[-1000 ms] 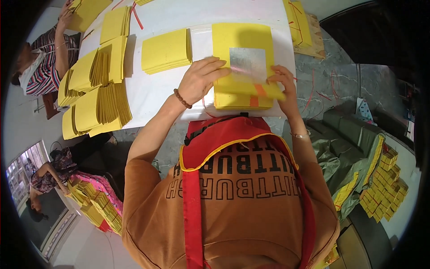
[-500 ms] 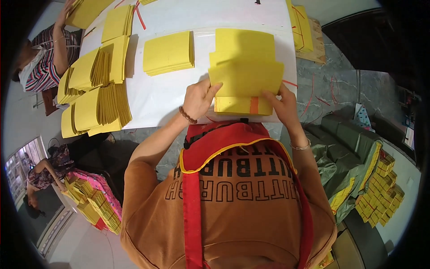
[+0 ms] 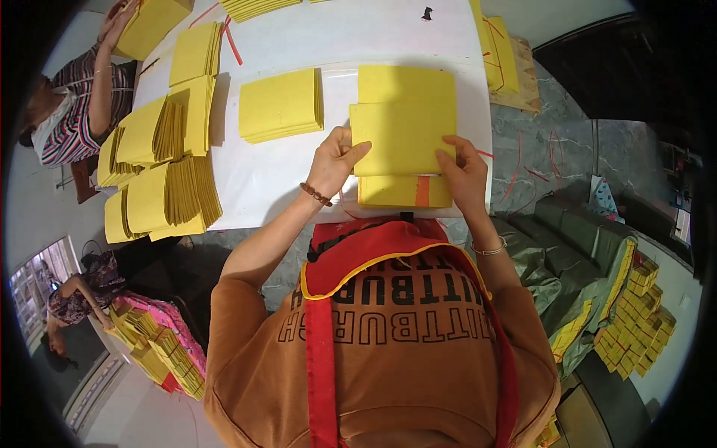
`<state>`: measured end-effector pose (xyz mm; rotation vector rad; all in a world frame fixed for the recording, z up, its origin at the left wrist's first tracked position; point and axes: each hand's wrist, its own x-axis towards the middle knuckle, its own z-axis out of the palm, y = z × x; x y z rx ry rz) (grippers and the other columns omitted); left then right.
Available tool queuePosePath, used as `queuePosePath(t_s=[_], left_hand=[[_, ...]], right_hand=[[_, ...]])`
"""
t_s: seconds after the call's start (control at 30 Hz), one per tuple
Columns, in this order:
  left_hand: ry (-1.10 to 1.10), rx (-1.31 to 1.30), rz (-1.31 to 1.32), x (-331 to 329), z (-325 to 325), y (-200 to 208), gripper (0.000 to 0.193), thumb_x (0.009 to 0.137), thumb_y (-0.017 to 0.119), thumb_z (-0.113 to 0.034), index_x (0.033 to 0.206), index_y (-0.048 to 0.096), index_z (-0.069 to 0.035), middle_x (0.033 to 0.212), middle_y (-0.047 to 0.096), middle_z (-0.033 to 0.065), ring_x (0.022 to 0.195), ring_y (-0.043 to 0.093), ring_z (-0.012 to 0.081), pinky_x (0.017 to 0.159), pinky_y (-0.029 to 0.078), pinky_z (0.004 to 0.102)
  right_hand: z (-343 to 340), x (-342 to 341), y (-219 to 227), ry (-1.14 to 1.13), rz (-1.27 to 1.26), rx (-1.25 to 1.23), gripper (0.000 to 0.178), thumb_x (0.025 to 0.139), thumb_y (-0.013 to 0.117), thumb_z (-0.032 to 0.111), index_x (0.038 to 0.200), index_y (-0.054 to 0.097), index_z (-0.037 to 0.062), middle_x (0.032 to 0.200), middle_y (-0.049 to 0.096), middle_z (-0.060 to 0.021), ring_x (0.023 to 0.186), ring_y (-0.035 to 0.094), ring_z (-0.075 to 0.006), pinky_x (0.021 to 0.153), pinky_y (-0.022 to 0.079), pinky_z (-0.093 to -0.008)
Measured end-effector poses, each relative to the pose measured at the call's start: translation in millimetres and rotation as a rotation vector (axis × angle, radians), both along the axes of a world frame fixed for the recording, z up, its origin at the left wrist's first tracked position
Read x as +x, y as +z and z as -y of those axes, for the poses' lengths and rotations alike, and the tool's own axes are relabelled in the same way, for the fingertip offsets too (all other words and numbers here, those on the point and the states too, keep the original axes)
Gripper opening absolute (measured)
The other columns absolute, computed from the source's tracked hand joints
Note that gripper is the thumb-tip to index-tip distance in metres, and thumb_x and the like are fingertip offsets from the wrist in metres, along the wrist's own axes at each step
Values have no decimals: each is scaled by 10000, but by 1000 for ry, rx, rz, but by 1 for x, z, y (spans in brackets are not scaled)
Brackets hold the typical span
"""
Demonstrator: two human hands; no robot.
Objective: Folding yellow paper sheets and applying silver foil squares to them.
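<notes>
My left hand (image 3: 337, 160) and my right hand (image 3: 466, 173) hold a yellow paper sheet or thin stack (image 3: 399, 142) by its two side edges. Both thumbs lie on its upper face, and the other fingers curl at the sides. Just beneath its near edge shows a yellow stack (image 3: 382, 193) with an orange strip (image 3: 423, 192) near its right end. Beyond the held paper another yellow stack (image 3: 407, 84) shows partly, its near part covered. How many layers are between my fingers is hidden.
On the white table (image 3: 284, 175) stands a yellow paper stack (image 3: 278, 103) to the left. Several folded yellow bundles (image 3: 153, 194) line the left edge. A co-worker (image 3: 82, 97) handles yellow paper (image 3: 153, 26) at far left. Tied yellow bundles (image 3: 642, 321) are piled at right.
The held paper has come down from a raised, tilted pose and lies flatter over the stack. My right hand has shifted slightly inward. The whole view has moved slightly too.
</notes>
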<state>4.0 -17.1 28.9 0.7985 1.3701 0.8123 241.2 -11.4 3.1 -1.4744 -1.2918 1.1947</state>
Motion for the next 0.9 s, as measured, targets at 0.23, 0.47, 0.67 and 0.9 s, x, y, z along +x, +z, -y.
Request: queuePosePath(t_s=[0.23, 0.47, 0.67, 0.9], left_hand=[[-454, 888, -804, 14, -4, 35, 528, 730, 687, -209, 1189, 501, -24, 1122, 566, 162, 1009, 540, 335, 838, 425, 448], [-804, 997, -896, 37, 7, 1, 748, 710, 684, -386, 1297, 411, -13, 1377, 369, 150, 1297, 316, 296, 1055, 260, 436], [-824, 996, -928, 37, 7, -6, 737, 723, 683, -374, 1302, 402, -14, 1376, 361, 152, 1308, 305, 291, 1065, 245, 439], [-678, 1028, -996, 37, 4, -8, 621, 738, 673, -274, 1251, 462, 6, 1331, 407, 170, 1192, 401, 313, 966, 341, 411]], right_hand=[[-2, -6, 13, -18, 23, -37, 243, 807, 634, 67, 1035, 597, -7, 652, 444, 71, 572, 335, -14, 493, 285, -186], [2, 0, 8, 14, 18, -84, 273, 784, 655, 66, 1049, 607, 28, 715, 506, 19, 601, 405, -57, 540, 344, -227], [38, -9, 19, 388, 1013, 585, 526, 808, 602, 361, 1260, 501, 113, 1374, 385, -112, 1273, 344, -304, 1024, 155, -576], [40, -6, 13, 477, 913, 342, 626, 859, 517, 405, 1355, 369, 52, 1431, 317, -111, 1339, 255, -300, 1048, 63, -592]])
